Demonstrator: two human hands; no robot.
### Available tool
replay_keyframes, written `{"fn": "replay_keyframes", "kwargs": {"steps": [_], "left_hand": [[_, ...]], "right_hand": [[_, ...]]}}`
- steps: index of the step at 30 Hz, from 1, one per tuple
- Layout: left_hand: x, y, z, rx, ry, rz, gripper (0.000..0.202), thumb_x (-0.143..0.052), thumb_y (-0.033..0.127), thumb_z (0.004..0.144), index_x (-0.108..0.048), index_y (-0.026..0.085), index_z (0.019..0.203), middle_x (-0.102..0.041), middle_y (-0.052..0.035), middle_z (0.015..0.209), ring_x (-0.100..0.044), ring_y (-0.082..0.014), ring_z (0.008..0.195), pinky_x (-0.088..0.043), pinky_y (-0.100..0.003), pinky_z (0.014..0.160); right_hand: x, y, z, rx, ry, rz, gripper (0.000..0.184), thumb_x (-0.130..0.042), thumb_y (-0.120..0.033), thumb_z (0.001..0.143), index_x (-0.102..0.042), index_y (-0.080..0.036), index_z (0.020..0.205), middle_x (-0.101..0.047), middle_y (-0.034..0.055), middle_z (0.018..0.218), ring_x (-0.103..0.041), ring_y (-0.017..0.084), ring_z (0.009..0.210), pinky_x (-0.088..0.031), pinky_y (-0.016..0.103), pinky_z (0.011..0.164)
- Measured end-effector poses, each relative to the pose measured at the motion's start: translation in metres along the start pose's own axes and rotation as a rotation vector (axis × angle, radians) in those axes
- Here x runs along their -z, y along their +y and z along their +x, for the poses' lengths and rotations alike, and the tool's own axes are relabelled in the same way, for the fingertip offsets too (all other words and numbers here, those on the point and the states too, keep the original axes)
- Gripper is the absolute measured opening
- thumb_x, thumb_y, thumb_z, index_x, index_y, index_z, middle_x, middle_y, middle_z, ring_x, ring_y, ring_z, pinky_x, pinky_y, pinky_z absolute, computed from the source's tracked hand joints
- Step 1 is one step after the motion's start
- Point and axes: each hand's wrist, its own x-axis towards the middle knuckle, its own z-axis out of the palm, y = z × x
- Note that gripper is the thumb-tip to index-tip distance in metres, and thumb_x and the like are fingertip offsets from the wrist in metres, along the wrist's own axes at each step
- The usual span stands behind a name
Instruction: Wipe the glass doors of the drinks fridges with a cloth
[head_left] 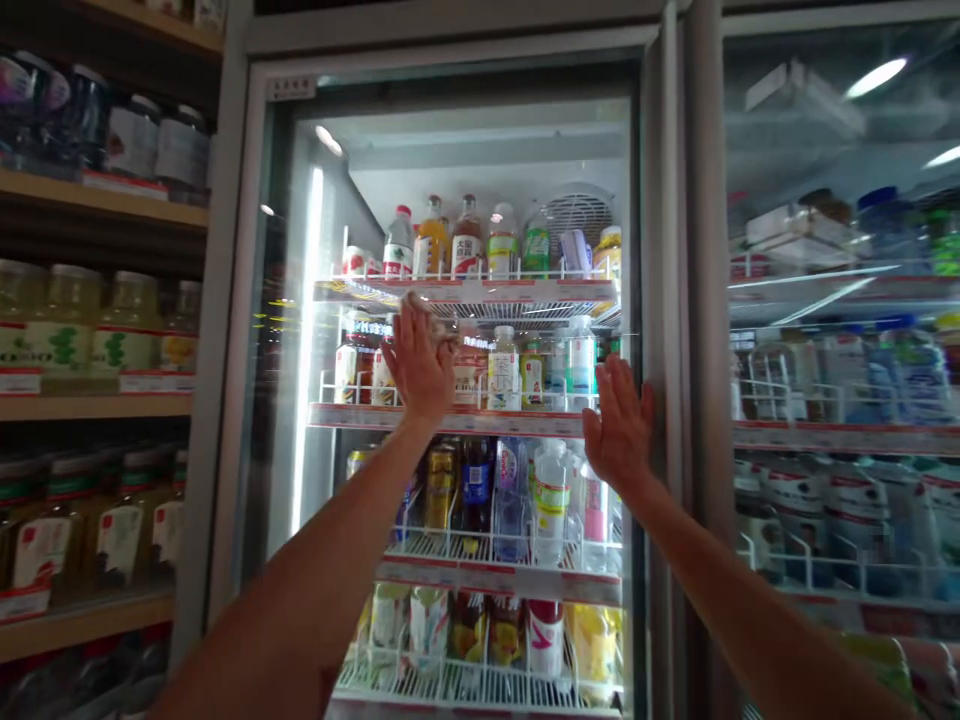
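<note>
My left hand (421, 365) presses a crumpled, pale cloth (444, 327) against the glass door (480, 130) of a lit drinks fridge. Only the cloth's edges show past the fingers, at the height of the second shelf. Further right, my right hand (621, 420) is raised against the right side of the same door, fingers stretched out and holding nothing. Behind the glass stand rows of bottles and cans, among them an orange drink bottle (432, 240) on the top shelf and a blue-labelled dark bottle (476, 482) lower down.
To the left, wooden shelves (97, 405) hold jars and bottles, including pale yellow jars (71, 315). A second glass-fronted fridge (840, 440) with bottles stands on the right, beyond the metal door frame (703, 300). Lamp reflections (876, 78) show on its glass.
</note>
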Motion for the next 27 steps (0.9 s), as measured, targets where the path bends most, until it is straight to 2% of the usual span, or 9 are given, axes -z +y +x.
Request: {"fn": "replay_keyframes", "kwargs": {"steps": [2, 5, 7, 9, 11, 13, 19, 24, 27], "left_hand": [[-0.002, 0.007, -0.007, 0.019, -0.015, 0.015, 0.054, -0.029, 0.027, 0.091, -0.024, 0.009, 0.142, -0.018, -0.0146, 0.153, -0.010, -0.0253, 0.143, -0.009, -0.058, 0.113], [-0.009, 0.029, -0.023, -0.271, -0.196, -0.023, 0.047, -0.043, 0.038, 0.087, -0.043, 0.025, 0.133, -0.038, 0.0015, 0.146, -0.026, -0.0140, 0.139, -0.017, -0.037, 0.117], [-0.007, 0.024, -0.025, -0.366, -0.252, -0.022, 0.045, -0.043, 0.038, 0.087, -0.045, 0.027, 0.131, -0.042, 0.0029, 0.144, -0.030, -0.0123, 0.137, -0.015, -0.036, 0.117], [0.000, 0.003, -0.020, -0.272, -0.197, 0.018, 0.048, -0.036, 0.033, 0.090, -0.039, 0.019, 0.136, -0.035, -0.0063, 0.147, -0.026, -0.0180, 0.139, -0.009, -0.047, 0.117], [0.008, -0.019, -0.013, -0.036, -0.072, 0.076, 0.052, -0.031, 0.030, 0.091, -0.031, 0.012, 0.140, -0.027, -0.0134, 0.150, -0.019, -0.0237, 0.141, -0.008, -0.056, 0.114], [0.009, -0.024, -0.011, 0.107, -0.004, 0.107, 0.053, -0.031, 0.029, 0.090, -0.030, 0.012, 0.141, -0.024, -0.0138, 0.151, -0.017, -0.0248, 0.142, -0.010, -0.056, 0.114], [0.005, -0.003, -0.025, -0.291, -0.247, 0.047, 0.047, -0.036, 0.034, 0.089, -0.043, 0.021, 0.134, -0.039, -0.0043, 0.145, -0.028, -0.0173, 0.138, -0.009, -0.044, 0.117], [0.027, -0.054, -0.019, 0.054, -0.041, 0.157, 0.054, -0.025, 0.030, 0.091, -0.030, 0.006, 0.140, -0.026, -0.0185, 0.149, -0.019, -0.0277, 0.141, -0.005, -0.060, 0.112], [0.023, -0.048, -0.024, 0.071, -0.036, 0.179, 0.052, -0.029, 0.032, 0.092, -0.035, 0.009, 0.138, -0.027, -0.0142, 0.150, -0.020, -0.0250, 0.141, -0.010, -0.054, 0.114]], "right_hand": [[0.000, -0.001, 0.001, 0.024, -0.054, -0.050, 0.061, -0.030, -0.034, 0.094, -0.004, -0.025, 0.149, -0.029, 0.0089, 0.151, -0.029, 0.026, 0.138, -0.023, 0.053, 0.110], [0.001, -0.001, 0.002, 0.049, -0.130, -0.108, 0.062, -0.034, -0.035, 0.094, -0.008, -0.025, 0.149, -0.033, 0.0097, 0.149, -0.030, 0.027, 0.138, -0.023, 0.054, 0.109], [0.001, -0.001, 0.002, 0.057, -0.142, -0.114, 0.061, -0.035, -0.035, 0.094, -0.011, -0.026, 0.149, -0.034, 0.0095, 0.149, -0.029, 0.028, 0.138, -0.023, 0.055, 0.109], [0.002, -0.002, 0.002, 0.059, -0.141, -0.105, 0.060, -0.035, -0.035, 0.094, -0.011, -0.026, 0.148, -0.033, 0.0088, 0.149, -0.028, 0.027, 0.139, -0.023, 0.054, 0.110], [0.002, -0.002, 0.002, 0.053, -0.135, -0.093, 0.061, -0.035, -0.035, 0.094, -0.010, -0.027, 0.148, -0.031, 0.0077, 0.150, -0.027, 0.027, 0.139, -0.022, 0.055, 0.110], [0.002, -0.003, 0.002, 0.049, -0.138, -0.085, 0.062, -0.036, -0.035, 0.093, -0.009, -0.028, 0.148, -0.028, 0.0065, 0.152, -0.025, 0.027, 0.140, -0.022, 0.055, 0.111], [0.002, -0.001, 0.002, 0.070, -0.151, -0.096, 0.064, -0.038, -0.034, 0.093, -0.008, -0.028, 0.149, -0.028, 0.0081, 0.151, -0.027, 0.028, 0.139, -0.019, 0.055, 0.111], [0.001, -0.002, 0.002, 0.061, -0.142, -0.102, 0.062, -0.038, -0.036, 0.093, -0.011, -0.027, 0.148, -0.031, 0.0086, 0.150, -0.027, 0.028, 0.139, -0.020, 0.055, 0.111], [0.002, -0.002, 0.002, 0.066, -0.149, -0.117, 0.060, -0.038, -0.036, 0.093, -0.014, -0.026, 0.148, -0.032, 0.0099, 0.150, -0.027, 0.028, 0.139, -0.021, 0.055, 0.109]]}}
